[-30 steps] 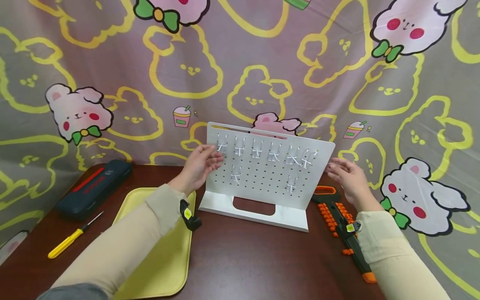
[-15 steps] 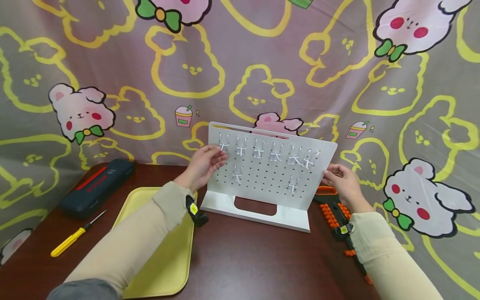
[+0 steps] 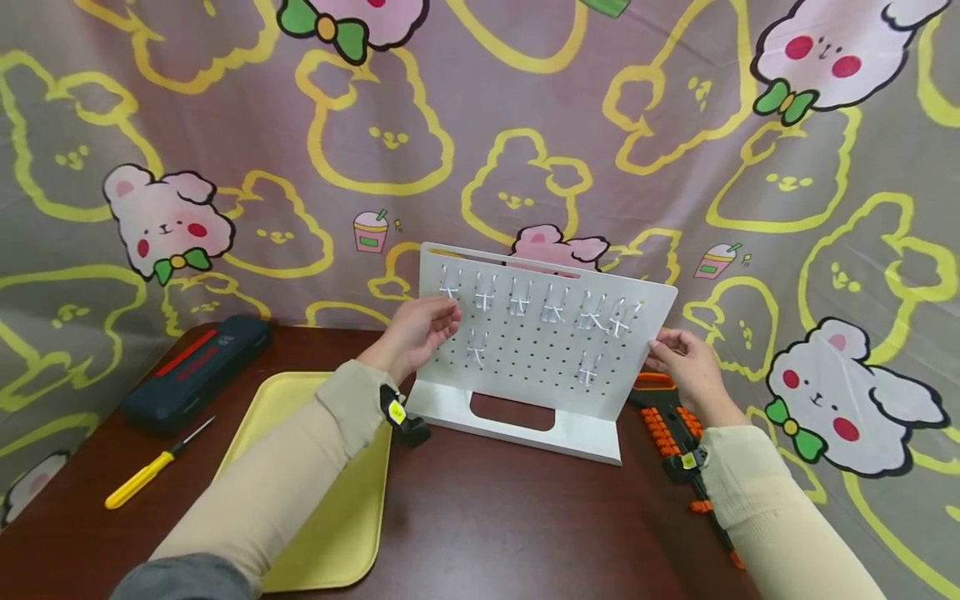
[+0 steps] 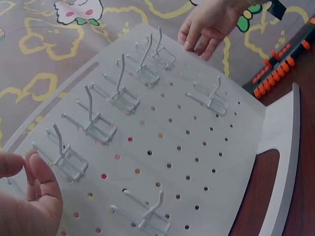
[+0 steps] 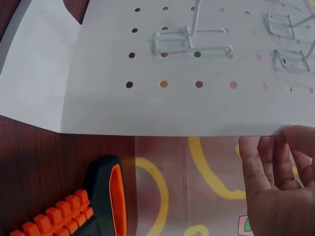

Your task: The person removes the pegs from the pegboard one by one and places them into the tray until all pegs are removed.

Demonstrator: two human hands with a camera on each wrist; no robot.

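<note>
Head view: one white pegboard stand (image 3: 536, 364), upright and tilted slightly back, near the middle of one dark reddish-brown tabletop (image 3: 487, 533), before one cartoon-printed curtain (image 3: 637, 192). Eight white wire hooks (image 5: 189, 38) on its face: six in a row across the upper part, two lower down, one toward each side. Flat panel, rounded top corners, one long slot near the upper edge, rows of small round holes, and a forward-turned foot with one rounded cutout.

Two bare hands. Left hand (image 3: 415, 329) at the leftmost upper hook, fingers bent, thumb close to forefinger; cannot tell whether pinching that hook. Right hand (image 3: 690, 367) pinching the stand's right edge, thumb at the front, fingertips tucked behind. Two wrist cameras (image 3: 408, 429), one per wrist.

To the left: one yellow tray (image 3: 345, 508), partly beneath the left forearm; one yellow-handled screwdriver (image 3: 142, 481); one dark blue case (image 3: 198, 375) with a red stripe. To the right: one black-and-orange implement (image 3: 660, 427), near the stand.
</note>
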